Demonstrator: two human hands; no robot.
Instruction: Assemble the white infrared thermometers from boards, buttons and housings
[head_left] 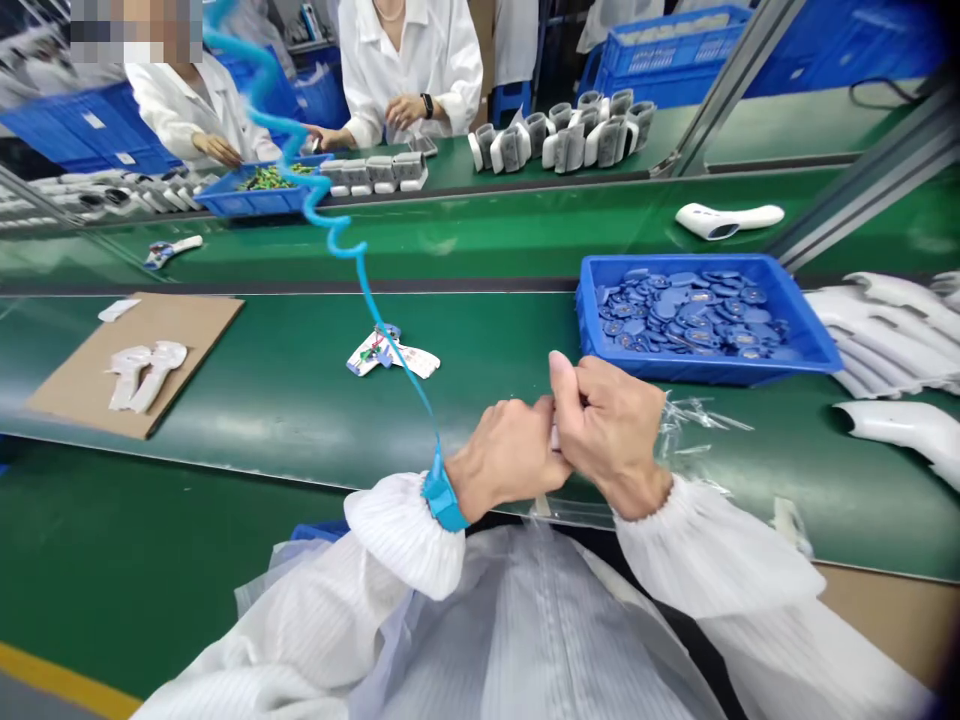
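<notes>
My left hand (504, 455) and my right hand (611, 430) meet above the near edge of the green conveyor belt (300, 400). Both are closed, pinching a small white part (556, 432) between them, mostly hidden by the fingers. A blue wrist strap (444, 497) sits on my left wrist, with its coiled blue cord (330, 215) running up and away to the left. Crumpled clear plastic film (686, 420) lies just right of my right hand. A blue tray (817, 350) of several small round blue parts stands just beyond my right hand.
White plastic shells (892, 330) are stacked at the right. A small board with a white piece (390, 355) lies mid-belt, and a cardboard sheet (195, 330) with white shells lies left. Across the far belt two people in white coats work beside a blue tray (259, 200) and rows of devices (570, 135).
</notes>
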